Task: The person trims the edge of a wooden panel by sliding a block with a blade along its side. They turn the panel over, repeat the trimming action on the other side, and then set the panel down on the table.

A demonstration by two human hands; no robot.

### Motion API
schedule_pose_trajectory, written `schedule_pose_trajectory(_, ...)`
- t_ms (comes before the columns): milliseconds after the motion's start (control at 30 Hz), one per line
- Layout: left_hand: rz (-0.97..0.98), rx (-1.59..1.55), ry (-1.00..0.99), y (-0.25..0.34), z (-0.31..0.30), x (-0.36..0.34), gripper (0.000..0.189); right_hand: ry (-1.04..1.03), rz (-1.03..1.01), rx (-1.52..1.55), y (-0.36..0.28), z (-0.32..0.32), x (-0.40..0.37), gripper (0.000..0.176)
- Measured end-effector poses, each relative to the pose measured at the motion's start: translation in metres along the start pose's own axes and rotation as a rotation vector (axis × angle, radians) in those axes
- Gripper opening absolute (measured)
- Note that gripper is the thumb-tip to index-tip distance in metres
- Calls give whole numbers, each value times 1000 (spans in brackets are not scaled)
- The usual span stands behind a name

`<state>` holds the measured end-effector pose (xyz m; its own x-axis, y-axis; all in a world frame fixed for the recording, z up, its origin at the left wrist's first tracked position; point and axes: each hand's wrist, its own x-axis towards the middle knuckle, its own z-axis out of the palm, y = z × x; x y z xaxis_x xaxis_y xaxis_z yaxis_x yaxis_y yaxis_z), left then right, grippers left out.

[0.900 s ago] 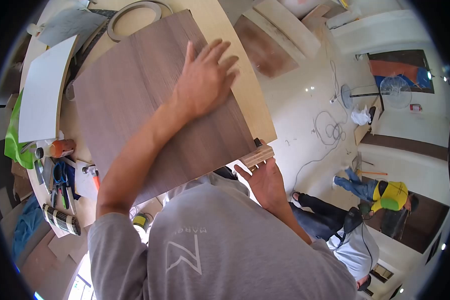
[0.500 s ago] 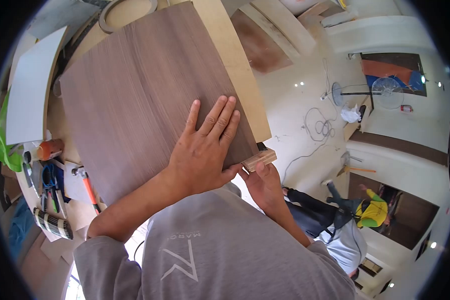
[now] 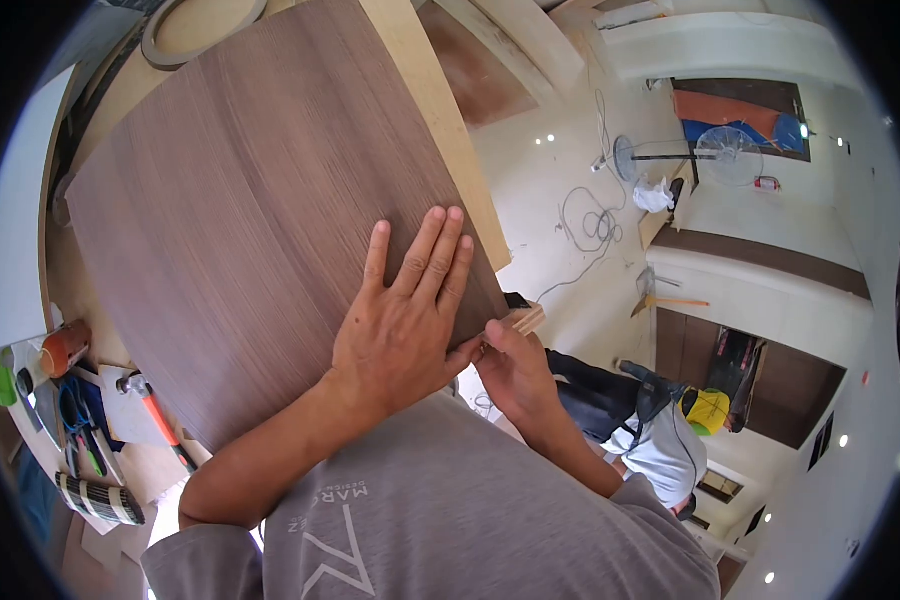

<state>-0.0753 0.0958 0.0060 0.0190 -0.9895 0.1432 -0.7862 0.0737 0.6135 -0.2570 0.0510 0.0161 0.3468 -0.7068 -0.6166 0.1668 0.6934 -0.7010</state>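
Note:
A brown wood-grain panel (image 3: 240, 200) lies in front of me on the workbench. My left hand (image 3: 395, 310) rests palm down on its near right part, fingers spread and holding nothing. At the panel's near right corner, my right hand (image 3: 518, 375) is closed on a small plywood block (image 3: 527, 319) with layered edges. The block is against or very close to the panel's edge; exact contact is hidden by the fingers. Beneath the panel, a paler board (image 3: 450, 120) shows along the right side.
On the left lie a hammer (image 3: 155, 415) with an orange handle, scissors (image 3: 73, 405), an orange-brown bottle (image 3: 65, 348) and a white board (image 3: 15, 220). A roll of edging (image 3: 155, 40) sits at the back. Two other people (image 3: 660, 440) are at right, beyond a floor cable (image 3: 595, 225).
The view has shifted, so the panel appears larger and further left. My right hand has turned the block and moved slightly along the panel's edge. My left hand stays flat on the panel.

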Motion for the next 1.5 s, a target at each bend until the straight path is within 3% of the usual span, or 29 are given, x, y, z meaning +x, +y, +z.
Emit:
schedule_pose_trajectory(200, -5, -30, 5, 2, 0, 1, 89, 3, -15, -5, -3, 5, -3, 12)
schedule_pose_trajectory(300, -2, -44, 27, 0, 0, -1, 86, -10, -24, 1, 3, -3, -3, 30)
schedule_pose_trajectory(733, 9, -58, 101, -4, 4, -6, 85, -15, -64, -45, 7, 3, -3, 59)
schedule_pose_trajectory(967, 5, 29, 89, -6, 1, -8, 83, -10, -73, -48, 8, 12, -4, 58)
schedule_pose_trajectory(1033, 8, 11, 98, -7, 3, -10, 83, 2, -83, -36, 9, 14, -4, 43)
schedule_pose_trajectory(1100, 9, 7, 104, -9, 4, -11, 83, 16, -96, -12, 11, 15, -3, 16)
schedule_pose_trajectory(1500, 9, -42, 105, -12, 7, -15, 85, 16, -107, 10, 18, 6, -3, 20)
